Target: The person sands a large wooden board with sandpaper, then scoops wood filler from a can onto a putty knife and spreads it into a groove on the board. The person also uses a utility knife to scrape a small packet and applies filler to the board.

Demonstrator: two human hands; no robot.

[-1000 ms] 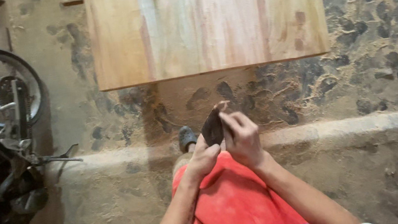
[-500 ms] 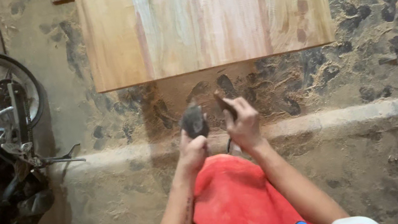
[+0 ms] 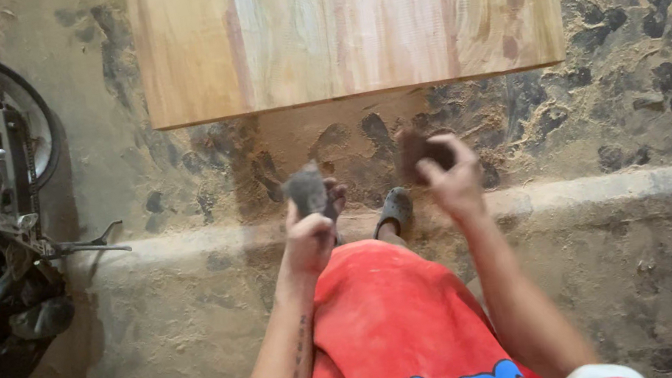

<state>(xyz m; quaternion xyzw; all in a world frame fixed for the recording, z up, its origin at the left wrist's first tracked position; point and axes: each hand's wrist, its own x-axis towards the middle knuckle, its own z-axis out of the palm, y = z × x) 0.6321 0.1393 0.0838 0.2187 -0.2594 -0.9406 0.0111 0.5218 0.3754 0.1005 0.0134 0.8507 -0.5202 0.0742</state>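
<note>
Below, left hand (image 3: 309, 237) fingers clamped on grey pad (image 3: 306, 190), right hand (image 3: 455, 181) gripping brown pad (image 3: 417, 152) — wooden board (image 3: 346, 25) ahead

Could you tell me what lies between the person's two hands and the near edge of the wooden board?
Only sawdust-strewn, dark-blotched floor; the head view shows nothing else between the hands and the board.

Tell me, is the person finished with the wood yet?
Not yet, it seems. The wooden board lies flat with pale streaks, sawdust around it. The left hand holds a grey piece, the right hand a brown piece. Neither touches the board.
</note>
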